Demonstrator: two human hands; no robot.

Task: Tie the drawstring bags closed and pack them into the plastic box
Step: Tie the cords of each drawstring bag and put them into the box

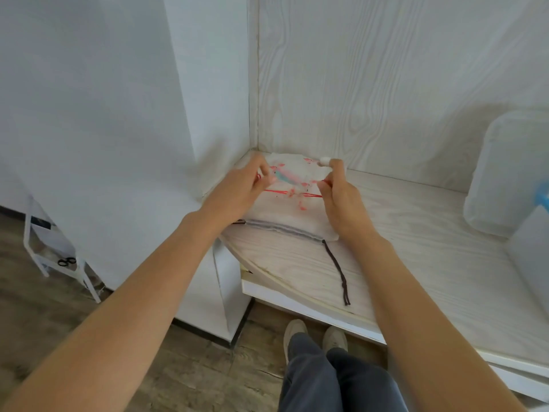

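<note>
A person stands at a pale wood-grain surface set into a corner, both arms stretched toward a white drawstring bag printed with red and pink shapes. The bag lies flat at about 12 o'clock from the person, close to the corner where the two wall panels meet.

The left hand grips the bag's left edge, its fingers curled and pinching a red cord. The right hand holds the opposite side, fingers bent round the other end of that cord, which runs taut across the cloth between the two hands.

Beneath the printed bag a second bag's grey hem shows, and its dark cord trails over the surface toward 6 o'clock, ending in a knotted tip near the front edge.

The translucent plastic box stands at about 3 o'clock, well apart from the bags, leaning against the back panel, with a blue clip at its side.

Below the surface, at 6 o'clock, the person's grey trousers and light shoes are on a wooden floor. At 9 o'clock a white rack carries black scissors.
</note>
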